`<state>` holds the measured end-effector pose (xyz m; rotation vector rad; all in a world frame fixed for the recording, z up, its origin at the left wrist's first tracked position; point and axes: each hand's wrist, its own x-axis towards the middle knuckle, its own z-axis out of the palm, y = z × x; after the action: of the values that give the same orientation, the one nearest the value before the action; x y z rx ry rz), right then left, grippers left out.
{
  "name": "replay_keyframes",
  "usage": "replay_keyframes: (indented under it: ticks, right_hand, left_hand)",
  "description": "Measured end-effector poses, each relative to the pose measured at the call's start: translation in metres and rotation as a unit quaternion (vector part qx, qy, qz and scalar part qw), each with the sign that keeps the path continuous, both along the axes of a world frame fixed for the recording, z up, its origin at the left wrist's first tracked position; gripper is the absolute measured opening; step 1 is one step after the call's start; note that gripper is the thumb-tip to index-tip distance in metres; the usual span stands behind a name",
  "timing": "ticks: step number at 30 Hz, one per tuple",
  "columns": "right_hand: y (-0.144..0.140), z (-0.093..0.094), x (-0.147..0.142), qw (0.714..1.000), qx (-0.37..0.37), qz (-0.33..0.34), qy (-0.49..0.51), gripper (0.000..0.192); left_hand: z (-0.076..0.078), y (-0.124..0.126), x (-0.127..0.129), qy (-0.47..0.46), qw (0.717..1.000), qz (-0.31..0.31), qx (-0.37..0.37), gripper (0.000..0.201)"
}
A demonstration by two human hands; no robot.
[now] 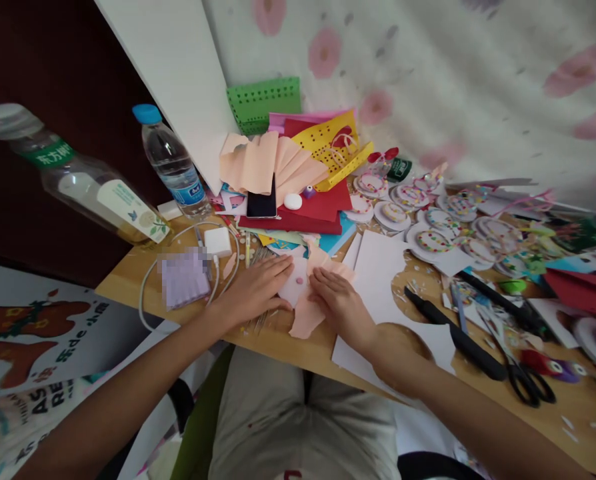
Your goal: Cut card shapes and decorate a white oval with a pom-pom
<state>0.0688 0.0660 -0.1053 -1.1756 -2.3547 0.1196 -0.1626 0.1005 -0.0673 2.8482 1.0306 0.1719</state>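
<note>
A small white card (291, 291) with a pink dot on it lies near the table's front edge. Beside it, and partly against its right side, is a ragged piece of peach crepe paper (308, 319). My left hand (253, 290) rests on the card's left side, fingers stretched out and thumb apart. Flat over the crepe paper lies my right hand (342, 312), its fingers extended and pressing down. What is under the palms is hidden. Thin sticks (264, 320) lie beneath and beside my left hand.
Left stand two bottles (178, 167), a white charger (218, 241) with cable, and a lilac pack (185, 280). Behind are folded peach paper (251, 163) and a phone (261, 205). To the right are cut white paper (373, 287), a black tool (458, 337), scissors (515, 370) and beaded rings (431, 239).
</note>
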Motion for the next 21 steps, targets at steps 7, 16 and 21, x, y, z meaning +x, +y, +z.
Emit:
replay_keyframes:
  ticks: [7,16,21]
  right_hand:
    - [-0.011,0.011,-0.009,0.996,0.035,-0.007,-0.076,0.030]
    - [-0.013,0.032,-0.012,0.994,-0.097,-0.055,-0.010,0.021]
    - [-0.012,0.029,-0.012,0.992,-0.104,-0.070,0.000,0.019]
  left_hand:
    - [-0.001,0.002,-0.001,-0.013,1.000,0.004,-0.014,0.077]
    - [0.001,0.002,0.001,-0.014,0.999,0.021,-0.044,0.075]
    - [0.002,0.001,0.002,-0.008,0.999,0.021,-0.038,0.078]
